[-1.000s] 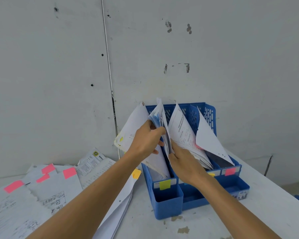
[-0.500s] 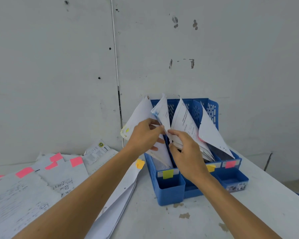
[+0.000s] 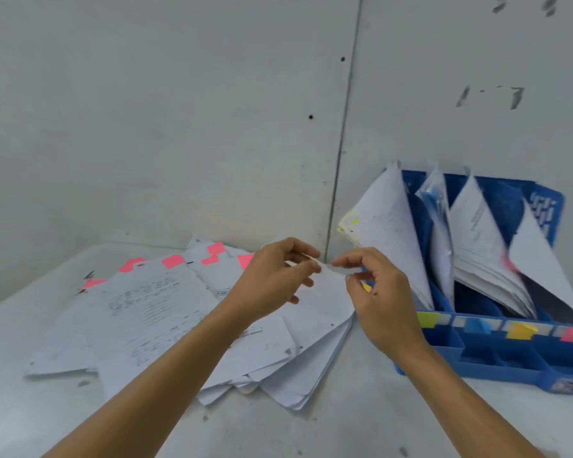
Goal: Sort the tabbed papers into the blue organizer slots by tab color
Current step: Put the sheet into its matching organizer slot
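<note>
A loose pile of tabbed papers (image 3: 166, 312) lies on the table, left of centre, with several pink tabs (image 3: 172, 261) along its far edge. My left hand (image 3: 272, 279) and my right hand (image 3: 381, 299) meet over the pile's far right corner and pinch the corner of the top sheet (image 3: 321, 302). A yellow tab (image 3: 366, 287) peeks out beside my right thumb. The blue organizer (image 3: 510, 355) stands at the right against the wall. Its slots hold leaning papers, and its front carries lime, blue, yellow and pink labels.
The table (image 3: 344, 431) is white and stained, and it meets a white wall (image 3: 179, 127) right behind the pile and the organizer. Bare tabletop shows in front of the pile and between it and the organizer.
Both hands have left the papers in the organizer slots and moved left and down to the pile. The view has swung left, so the organizer now sits at the right.
</note>
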